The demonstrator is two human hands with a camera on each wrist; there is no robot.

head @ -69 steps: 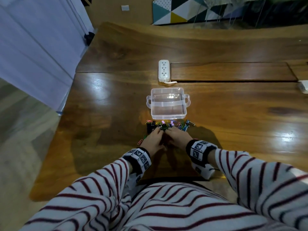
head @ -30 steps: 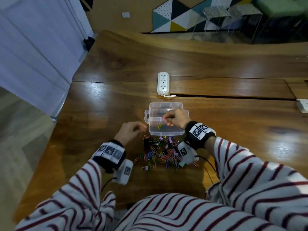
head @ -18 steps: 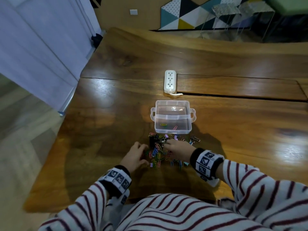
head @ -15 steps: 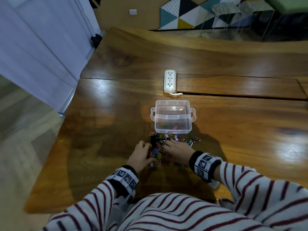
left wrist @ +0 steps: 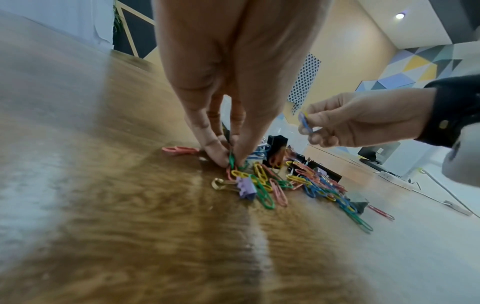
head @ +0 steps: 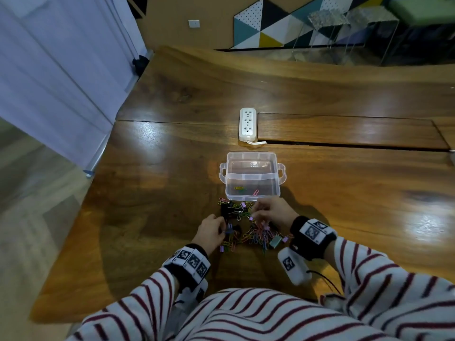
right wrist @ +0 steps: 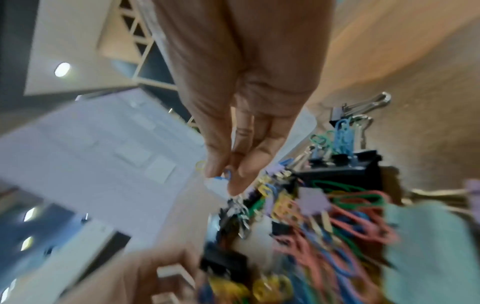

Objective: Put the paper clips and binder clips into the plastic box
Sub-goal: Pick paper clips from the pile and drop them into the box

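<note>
A clear plastic box (head: 252,177) stands open on the wooden table with a yellow and a pink paper clip (head: 255,192) inside. Just in front of it lies a heap of coloured paper clips and binder clips (head: 256,233) (left wrist: 291,181) (right wrist: 337,207). My left hand (head: 211,231) is down at the heap's left edge, thumb and finger pinching a green paper clip (left wrist: 232,161) against the table. My right hand (head: 273,211) (left wrist: 345,123) is lifted above the heap, pinching a blue paper clip (left wrist: 304,123) (right wrist: 225,174).
A white power strip (head: 247,124) lies behind the box beside a long slot in the table (head: 344,143). A white curtain (head: 54,70) hangs off the table's left. Black binder clips (right wrist: 345,170) stick up within the heap.
Both hands had been down on the heap; the right hand has since lifted off it with a blue clip. The left hand stayed low at the left side.
</note>
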